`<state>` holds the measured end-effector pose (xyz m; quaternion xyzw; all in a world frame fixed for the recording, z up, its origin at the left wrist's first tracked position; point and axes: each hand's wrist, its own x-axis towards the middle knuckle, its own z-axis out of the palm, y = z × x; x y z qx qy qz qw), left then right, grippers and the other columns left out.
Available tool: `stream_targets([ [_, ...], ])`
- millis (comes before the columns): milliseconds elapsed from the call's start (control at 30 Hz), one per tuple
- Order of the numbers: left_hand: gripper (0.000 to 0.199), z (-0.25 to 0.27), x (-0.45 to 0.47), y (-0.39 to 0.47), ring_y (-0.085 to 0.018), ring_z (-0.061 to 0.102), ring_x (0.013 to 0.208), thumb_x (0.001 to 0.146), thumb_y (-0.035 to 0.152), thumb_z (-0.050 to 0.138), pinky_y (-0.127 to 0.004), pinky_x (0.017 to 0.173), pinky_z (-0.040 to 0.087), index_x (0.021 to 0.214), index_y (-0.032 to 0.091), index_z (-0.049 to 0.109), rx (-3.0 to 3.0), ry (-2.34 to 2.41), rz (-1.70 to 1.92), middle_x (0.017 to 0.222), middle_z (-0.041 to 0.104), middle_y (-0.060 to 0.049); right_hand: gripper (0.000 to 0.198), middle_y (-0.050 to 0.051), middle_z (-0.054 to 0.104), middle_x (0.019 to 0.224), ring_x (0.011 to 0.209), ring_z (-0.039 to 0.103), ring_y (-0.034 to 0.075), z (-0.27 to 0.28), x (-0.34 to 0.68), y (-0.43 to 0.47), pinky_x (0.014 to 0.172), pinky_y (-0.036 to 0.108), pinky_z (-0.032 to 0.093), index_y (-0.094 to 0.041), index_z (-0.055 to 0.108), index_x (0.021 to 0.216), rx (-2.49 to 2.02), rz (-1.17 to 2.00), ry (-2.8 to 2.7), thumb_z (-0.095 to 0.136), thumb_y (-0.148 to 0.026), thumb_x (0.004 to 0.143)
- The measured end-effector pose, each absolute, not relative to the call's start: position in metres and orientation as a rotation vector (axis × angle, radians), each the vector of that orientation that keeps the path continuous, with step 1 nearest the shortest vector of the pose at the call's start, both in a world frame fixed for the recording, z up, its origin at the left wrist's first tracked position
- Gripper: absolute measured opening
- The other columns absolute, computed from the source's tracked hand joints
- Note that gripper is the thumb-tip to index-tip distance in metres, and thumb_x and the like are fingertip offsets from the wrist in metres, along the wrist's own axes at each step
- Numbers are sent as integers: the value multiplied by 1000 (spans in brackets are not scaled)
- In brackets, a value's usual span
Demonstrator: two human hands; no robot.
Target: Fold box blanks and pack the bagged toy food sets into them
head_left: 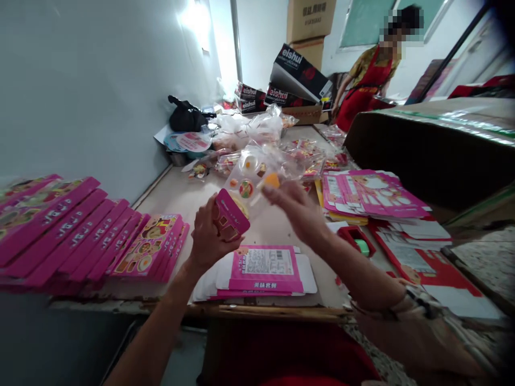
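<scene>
My left hand (209,230) is closed around a pink cardboard box (232,215), tilted above the table, with cut-out shapes in its face. Just beyond it is a clear plastic sheet or bag with small toy food pieces (246,187); whether the box touches it is unclear. My right hand (295,206) is smeared by motion, its fingers pointing left beside an orange piece (271,180). Whether they grip that piece cannot be made out. Below both hands lies a stack of flat pink box blanks (263,271) with white flaps.
Filled pink boxes (76,236) stand in rows at left. Clear bags (257,128) pile up at the back. Pink packaging (374,193), red sheets (426,252) and a red tape dispenser (356,240) lie right, beside a large carton (426,155). A person in a red apron (366,86) stands behind.
</scene>
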<state>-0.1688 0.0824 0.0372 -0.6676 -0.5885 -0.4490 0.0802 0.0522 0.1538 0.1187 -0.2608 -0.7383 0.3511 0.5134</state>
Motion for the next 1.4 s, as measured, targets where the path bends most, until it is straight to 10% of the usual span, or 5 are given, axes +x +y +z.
stream_targets([
  [367,121,60,-150,89,-38,53,132,60,37,91,-57,112,44,162,23,27,-2358,-1708,-1553,145,53,-17,20,4,62,90,92,58,18,106,43,170,87,33,50,-23,78,83,-410,1289,-2220,65,-30,96],
  [633,38,28,-154,146,-26,75,81,86,55,71,-43,80,64,103,21,69,-1954,-1795,-2750,84,74,-3,52,5,63,132,117,64,23,46,28,204,93,38,56,-38,49,138,-407,1375,-1471,73,-39,91],
  [867,61,-4,-135,176,-17,70,91,87,42,77,-28,81,58,138,34,44,-1415,-1605,-2789,107,70,-2,67,7,63,135,112,67,23,0,-4,216,93,38,58,-41,32,159,-545,1250,-1464,61,-38,98],
  [1233,16,3,-177,162,-24,62,114,99,36,60,-41,100,53,101,22,67,-1892,-1550,-1775,113,65,-8,23,8,62,129,92,68,20,-3,0,235,81,34,58,-25,66,105,-603,968,-1661,53,-43,102],
  [1400,13,26,-178,155,-16,67,88,93,33,71,-29,80,57,95,22,65,-1955,-1659,-2143,96,66,-3,18,6,65,112,106,63,22,26,14,236,97,39,53,-24,62,89,-500,857,-1822,56,-36,102],
])
